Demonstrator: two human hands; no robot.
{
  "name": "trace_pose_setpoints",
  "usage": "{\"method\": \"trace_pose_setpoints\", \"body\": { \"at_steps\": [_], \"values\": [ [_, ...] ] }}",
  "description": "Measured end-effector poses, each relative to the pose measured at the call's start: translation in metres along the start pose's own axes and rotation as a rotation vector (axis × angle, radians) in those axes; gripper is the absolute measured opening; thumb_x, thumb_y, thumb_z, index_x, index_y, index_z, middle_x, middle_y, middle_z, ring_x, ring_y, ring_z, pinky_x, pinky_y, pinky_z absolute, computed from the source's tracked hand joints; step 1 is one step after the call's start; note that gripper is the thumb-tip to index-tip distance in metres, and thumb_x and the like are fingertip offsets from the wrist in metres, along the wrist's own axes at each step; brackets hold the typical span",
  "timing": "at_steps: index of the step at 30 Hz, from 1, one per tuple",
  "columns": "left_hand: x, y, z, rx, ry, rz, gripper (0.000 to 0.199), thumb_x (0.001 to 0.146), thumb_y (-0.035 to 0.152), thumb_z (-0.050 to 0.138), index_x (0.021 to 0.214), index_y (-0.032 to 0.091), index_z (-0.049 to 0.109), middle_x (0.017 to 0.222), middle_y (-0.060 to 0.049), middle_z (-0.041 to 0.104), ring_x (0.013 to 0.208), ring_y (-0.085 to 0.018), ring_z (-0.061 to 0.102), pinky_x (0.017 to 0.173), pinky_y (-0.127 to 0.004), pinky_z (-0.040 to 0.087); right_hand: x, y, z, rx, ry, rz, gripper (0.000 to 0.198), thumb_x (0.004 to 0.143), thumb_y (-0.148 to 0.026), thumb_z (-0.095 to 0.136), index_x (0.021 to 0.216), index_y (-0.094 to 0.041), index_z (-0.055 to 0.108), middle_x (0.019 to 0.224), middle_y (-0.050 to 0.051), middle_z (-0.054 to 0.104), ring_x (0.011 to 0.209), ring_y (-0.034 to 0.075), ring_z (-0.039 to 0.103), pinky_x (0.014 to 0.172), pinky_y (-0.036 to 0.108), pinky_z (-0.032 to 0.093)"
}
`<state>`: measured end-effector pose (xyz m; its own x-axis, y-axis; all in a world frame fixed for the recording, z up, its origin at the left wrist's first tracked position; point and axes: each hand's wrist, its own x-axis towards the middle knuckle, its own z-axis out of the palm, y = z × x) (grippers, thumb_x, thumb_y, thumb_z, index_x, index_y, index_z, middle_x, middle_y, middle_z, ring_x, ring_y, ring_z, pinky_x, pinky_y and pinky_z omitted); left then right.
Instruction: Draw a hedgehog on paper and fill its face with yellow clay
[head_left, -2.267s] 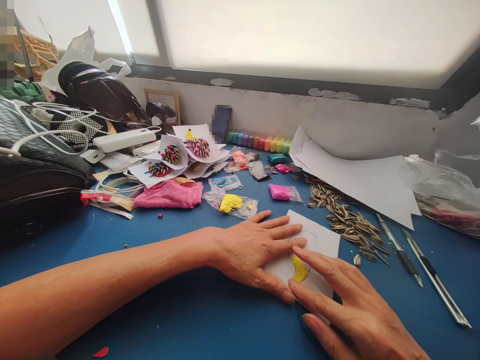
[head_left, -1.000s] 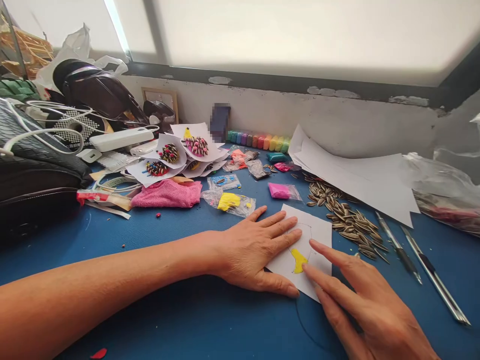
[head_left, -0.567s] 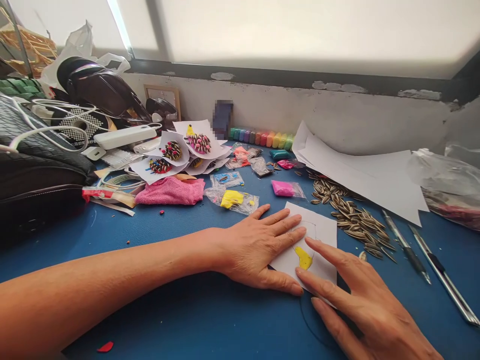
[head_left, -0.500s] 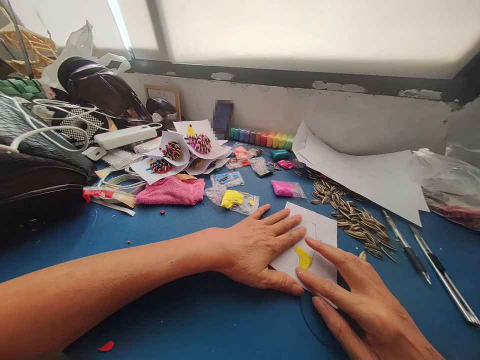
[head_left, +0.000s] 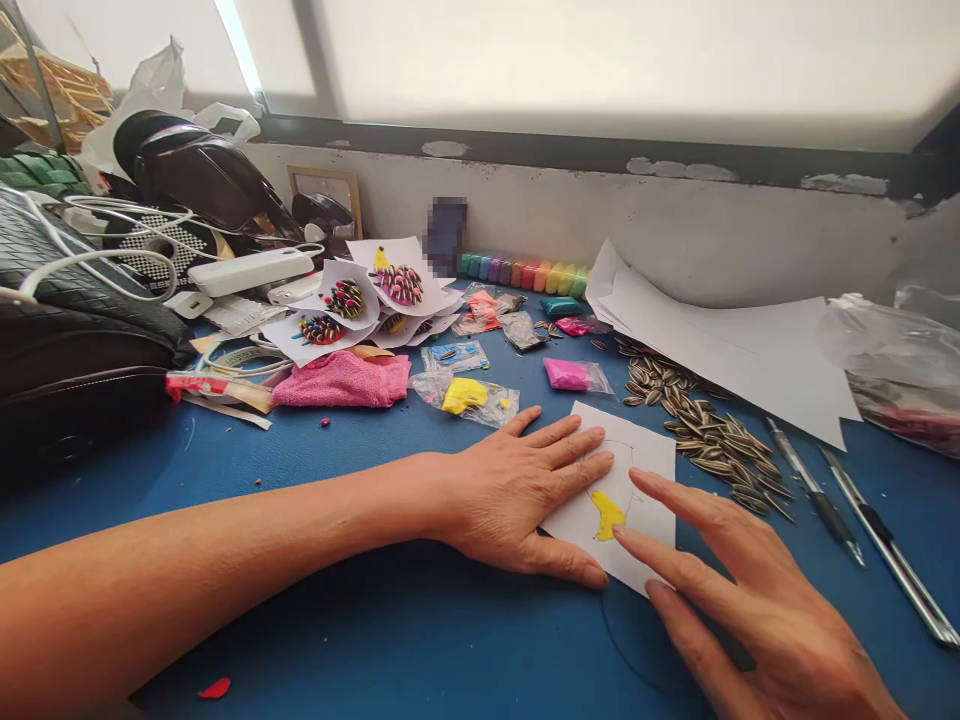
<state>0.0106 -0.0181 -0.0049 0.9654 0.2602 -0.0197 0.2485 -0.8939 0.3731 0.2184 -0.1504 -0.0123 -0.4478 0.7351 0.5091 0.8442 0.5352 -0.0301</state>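
A white sheet of paper [head_left: 649, 455] with a pencil-thin drawn outline lies on the blue table. Yellow modelling clay [head_left: 608, 515] is spread flat over part of that outline. My left hand [head_left: 517, 495] rests flat with fingers spread across the paper's left side. From the lower right, my right hand [head_left: 750, 590] reaches over the sheet, fingers apart and holding nothing. One of its fingertips is at the lower right edge of the yellow clay; whether it presses there I cannot tell.
Sunflower seeds [head_left: 720, 445] are heaped right of the paper, beside two pens [head_left: 817, 500]. Behind lie an opened bag of yellow clay [head_left: 465, 397], a pink clay packet [head_left: 570, 375] and blank sheets [head_left: 720, 340]. A pink cloth [head_left: 341, 380] and seed-covered clay pictures [head_left: 345, 300] are at left.
My right hand has shifted slightly right, its fingertip moving from the clay's lower left to its lower right edge. The left hand stays in place.
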Motion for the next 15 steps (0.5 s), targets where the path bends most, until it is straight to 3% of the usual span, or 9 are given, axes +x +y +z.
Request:
{"method": "trace_pose_setpoints", "body": {
  "at_steps": [15],
  "values": [
    [0.0011,-0.0005,0.0015,0.009,0.021,0.011,0.086,0.092,0.067,0.038,0.154,0.01,0.018,0.161,-0.014,0.008,0.15,-0.031,0.0,0.12,-0.055,0.001,0.0034,0.0023,0.0035,-0.003,-0.083,-0.008,0.031,0.089,-0.025,0.054,0.117,-0.028,0.069,0.143,0.009,0.052,0.129,0.027,0.052,0.097,0.044,0.052]
  ]
}}
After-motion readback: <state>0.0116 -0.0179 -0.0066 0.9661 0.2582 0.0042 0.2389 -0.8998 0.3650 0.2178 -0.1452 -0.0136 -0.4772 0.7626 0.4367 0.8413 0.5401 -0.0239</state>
